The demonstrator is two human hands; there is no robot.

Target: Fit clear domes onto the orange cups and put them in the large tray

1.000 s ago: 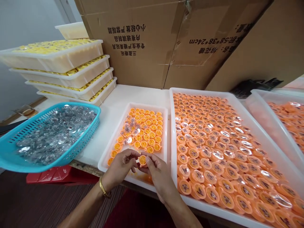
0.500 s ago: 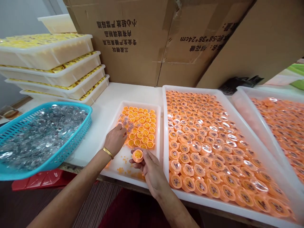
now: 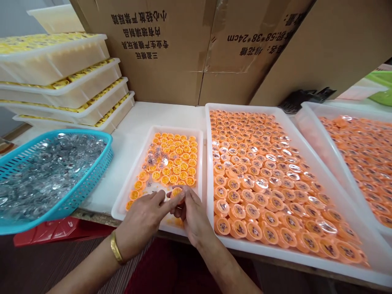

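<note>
My right hand (image 3: 191, 214) is closed around a small orange cup (image 3: 177, 192) above the near part of a white tray (image 3: 200, 159). From the left, my left hand (image 3: 145, 218), with a gold bangle at the wrist, lays its outstretched index finger across the cup's top. Its other fingers are bent and partly hidden, and I cannot make out anything in them. Behind the hands, several orange cups (image 3: 173, 179) with small yellow-orange pieces inside stand in rows in the tray. A few clear lids (image 3: 157, 155) with printed pictures lie loosely on top of them.
A blue basket (image 3: 92, 179) of clear lids stands at left, before stacked white trays (image 3: 61, 94) of yellow items. At right a large white tray (image 3: 210, 204) holds lidded orange cups, with another tray (image 3: 339, 163) beyond. Cardboard boxes (image 3: 174, 77) stand behind.
My left hand has moved from the loose lids in the tray back toward me, onto the cup. My right hand still holds the cup. The view has shifted slightly.
</note>
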